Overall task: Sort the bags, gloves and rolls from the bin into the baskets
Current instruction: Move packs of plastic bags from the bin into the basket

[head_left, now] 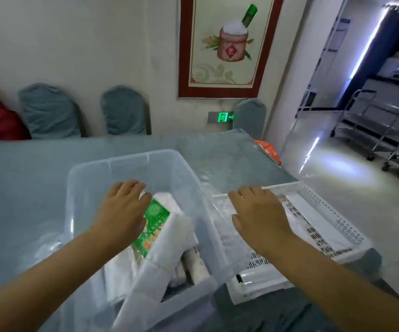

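Just 2 hands (124,207) w/ 1 bin (126,164), 1 basket (337,219).

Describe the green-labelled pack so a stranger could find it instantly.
Start at the big clear plastic bin on the grey table. Inside it, under the left hand, lies a white pack with a green printed label. Everything else in the bin is plain white.
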`<state>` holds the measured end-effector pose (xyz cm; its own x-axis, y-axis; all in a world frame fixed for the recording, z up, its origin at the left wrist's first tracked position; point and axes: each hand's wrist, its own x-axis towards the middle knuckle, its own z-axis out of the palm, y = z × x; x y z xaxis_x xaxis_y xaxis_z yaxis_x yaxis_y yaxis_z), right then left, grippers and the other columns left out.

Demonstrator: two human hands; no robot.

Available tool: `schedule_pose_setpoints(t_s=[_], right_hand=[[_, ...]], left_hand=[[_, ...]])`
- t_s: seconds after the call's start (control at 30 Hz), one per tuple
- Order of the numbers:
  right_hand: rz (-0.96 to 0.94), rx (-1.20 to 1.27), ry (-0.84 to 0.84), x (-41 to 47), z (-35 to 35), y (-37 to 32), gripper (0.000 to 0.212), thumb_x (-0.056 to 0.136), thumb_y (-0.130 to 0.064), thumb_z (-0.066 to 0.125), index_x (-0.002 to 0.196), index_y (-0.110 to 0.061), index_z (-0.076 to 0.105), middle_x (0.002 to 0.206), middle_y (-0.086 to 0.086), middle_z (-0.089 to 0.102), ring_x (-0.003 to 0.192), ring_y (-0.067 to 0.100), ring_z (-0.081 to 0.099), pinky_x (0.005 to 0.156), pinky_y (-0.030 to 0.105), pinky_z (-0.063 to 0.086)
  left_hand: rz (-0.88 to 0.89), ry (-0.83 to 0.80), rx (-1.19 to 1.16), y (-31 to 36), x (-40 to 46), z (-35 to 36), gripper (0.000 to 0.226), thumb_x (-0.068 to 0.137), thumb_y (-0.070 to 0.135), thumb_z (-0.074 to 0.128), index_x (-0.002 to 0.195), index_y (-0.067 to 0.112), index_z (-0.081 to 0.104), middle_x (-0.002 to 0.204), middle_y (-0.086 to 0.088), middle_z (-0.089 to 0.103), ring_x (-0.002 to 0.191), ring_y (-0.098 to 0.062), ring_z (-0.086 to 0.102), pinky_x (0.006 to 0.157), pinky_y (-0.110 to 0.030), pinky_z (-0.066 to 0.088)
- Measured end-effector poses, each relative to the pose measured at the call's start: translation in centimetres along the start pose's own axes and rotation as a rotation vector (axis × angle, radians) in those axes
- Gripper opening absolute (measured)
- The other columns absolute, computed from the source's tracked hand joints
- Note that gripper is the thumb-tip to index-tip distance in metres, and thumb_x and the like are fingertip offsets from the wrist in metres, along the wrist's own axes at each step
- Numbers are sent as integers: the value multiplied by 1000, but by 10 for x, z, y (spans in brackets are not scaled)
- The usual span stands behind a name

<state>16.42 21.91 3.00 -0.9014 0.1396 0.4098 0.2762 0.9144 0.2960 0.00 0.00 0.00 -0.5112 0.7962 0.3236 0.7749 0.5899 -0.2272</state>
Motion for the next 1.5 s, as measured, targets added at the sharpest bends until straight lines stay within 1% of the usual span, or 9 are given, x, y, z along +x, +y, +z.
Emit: schedule_pose_setpoints(t_s=[0.2, 0.4, 0.63, 0.83, 1.0, 1.1, 1.2, 1.33, 1.5], right_hand=[[-328, 49, -127, 56, 40, -66, 26, 49, -12, 76, 69, -17, 60, 65, 3, 60, 59, 22, 57, 52, 28, 42], [-713, 200, -612, 88, 95, -123, 38, 80, -14, 58, 118, -13, 54, 112, 10, 57, 106, 30, 51, 79, 39, 40], [-922, 49, -633, 90, 135, -156, 51, 77, -26, 67, 125, -15, 49, 118, 9, 57, 107, 29, 51, 90, 42, 38], [-905, 40, -644, 95, 138, -156, 46, 75, -32, 69, 115, -12, 57, 116, 10, 56, 104, 27, 50, 90, 42, 39], [-844, 107, -728, 110, 113, -143, 20, 77, -29, 66, 91, -16, 62, 88, 3, 61, 83, 24, 57, 77, 35, 48], [-820, 105, -559, 129, 87, -123, 7, 75, -24, 63, 77, -18, 60, 70, 0, 57, 69, 24, 53, 81, 36, 46], [-771, 87, -384, 152, 60, -96, 14, 72, -31, 64, 80, -20, 63, 80, 1, 67, 77, 26, 60, 87, 38, 41], [-542, 269, -319, 163, 41, -56, 24, 70, -43, 68, 87, -26, 63, 89, -3, 67, 83, 25, 58, 73, 32, 37], [-354, 331, -310, 152, 40, -25, 26, 71, -45, 67, 82, -23, 60, 90, 1, 66, 81, 27, 58, 65, 30, 29]], left_hand=[[-92, -129, -10, -39, -15, 35, 40, 38, 20, 84, 74, 9, 71, 84, -13, 69, 91, -34, 65, 77, -41, 51], [-129, -299, -46, -44, -14, 61, 37, 79, 40, 53, 110, 20, 57, 114, 0, 60, 121, -22, 41, 98, -34, 28], [-222, -305, -92, -51, -16, 73, 38, 79, 43, 55, 111, 22, 55, 111, 0, 62, 113, -22, 47, 95, -36, 32], [-223, -294, -123, -53, -18, 76, 45, 76, 47, 61, 114, 24, 55, 109, 3, 63, 110, -21, 49, 95, -36, 33], [-199, -301, -208, -51, -16, 74, 55, 75, 63, 55, 117, 26, 54, 114, 5, 61, 114, -19, 47, 98, -35, 30], [-138, -266, -380, -45, -13, 63, 57, 77, 67, 50, 120, 30, 55, 118, 8, 61, 114, -16, 49, 94, -32, 34], [-218, -355, -670, -37, -10, 47, 57, 70, 68, 56, 116, 36, 53, 109, 14, 62, 95, -12, 58, 73, -27, 44], [-286, -370, -423, -35, 7, 40, 56, 68, 46, 67, 117, 32, 44, 106, 5, 65, 83, -19, 59, 60, -27, 38], [-327, -491, -654, -49, 37, 30, 23, 67, 28, 73, 85, 24, 60, 84, 1, 65, 78, -21, 60, 64, -28, 47]])
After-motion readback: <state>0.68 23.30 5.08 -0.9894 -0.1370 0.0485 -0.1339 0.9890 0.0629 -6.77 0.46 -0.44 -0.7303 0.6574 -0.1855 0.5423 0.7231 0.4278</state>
